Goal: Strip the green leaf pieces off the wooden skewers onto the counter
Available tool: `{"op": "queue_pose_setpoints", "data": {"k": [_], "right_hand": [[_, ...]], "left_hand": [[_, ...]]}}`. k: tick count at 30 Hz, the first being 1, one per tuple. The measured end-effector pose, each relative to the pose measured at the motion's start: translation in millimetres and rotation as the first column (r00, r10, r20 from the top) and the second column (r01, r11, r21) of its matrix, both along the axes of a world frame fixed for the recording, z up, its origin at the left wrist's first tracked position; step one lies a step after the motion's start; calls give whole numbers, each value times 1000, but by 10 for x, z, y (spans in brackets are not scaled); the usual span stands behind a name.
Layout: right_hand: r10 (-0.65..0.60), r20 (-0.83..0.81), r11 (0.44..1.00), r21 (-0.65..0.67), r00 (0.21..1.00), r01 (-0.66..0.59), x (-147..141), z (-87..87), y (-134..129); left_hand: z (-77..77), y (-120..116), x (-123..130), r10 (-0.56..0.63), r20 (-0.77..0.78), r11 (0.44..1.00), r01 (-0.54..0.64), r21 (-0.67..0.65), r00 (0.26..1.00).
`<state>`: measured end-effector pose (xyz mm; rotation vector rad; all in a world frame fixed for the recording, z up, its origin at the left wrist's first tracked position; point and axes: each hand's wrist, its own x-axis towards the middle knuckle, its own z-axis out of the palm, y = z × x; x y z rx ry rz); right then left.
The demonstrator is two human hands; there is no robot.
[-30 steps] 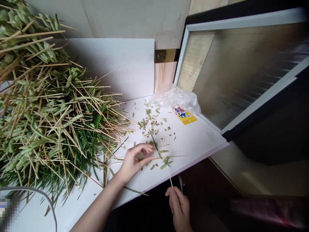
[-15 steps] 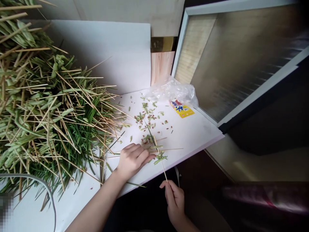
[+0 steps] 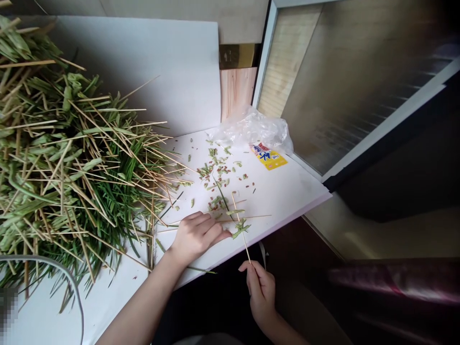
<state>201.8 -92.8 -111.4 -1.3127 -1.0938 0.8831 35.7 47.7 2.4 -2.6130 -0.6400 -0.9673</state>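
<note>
My right hand (image 3: 261, 290) is closed on the lower end of a thin wooden skewer (image 3: 245, 242), beyond the table's front edge. Threaded on the skewer are green bean pieces (image 3: 240, 227), with its tip pointing away over the table. My left hand (image 3: 199, 235) is over the table's front part, left of the skewer, its thumb stretched toward the green pieces. The other fingers are curled, and whatever may be under them is hidden. Beyond the hands, cut green bits and reddish beans (image 3: 215, 172) lie scattered on the white table (image 3: 287, 187).
A large heap of skewered green pieces (image 3: 82, 167) fills the left side. A clear plastic bag (image 3: 251, 129) and a yellow packet (image 3: 272, 159) lie at the back. A white board (image 3: 154, 72) stands behind. A grey cable (image 3: 70, 278) curves at the lower left.
The view has shifted slightly. The left thumb now points out straighter beside the skewer, and a green piece sits a little apart from the cluster. The right hand keeps its hold.
</note>
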Motion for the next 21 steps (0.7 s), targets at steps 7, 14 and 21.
{"op": "queue_pose_setpoints", "data": {"k": [7, 14, 21], "right_hand": [[-28, 104, 999, 49, 994, 23, 33, 63, 26], [-38, 144, 993, 112, 989, 22, 43, 58, 40], [-31, 162, 993, 118, 986, 12, 58, 85, 50]], "left_hand": [[-2, 15, -28, -28, 62, 1000, 28, -4, 998], [-16, 32, -92, -20, 75, 999, 23, -35, 997], [-23, 58, -138, -20, 91, 997, 26, -66, 996]]}}
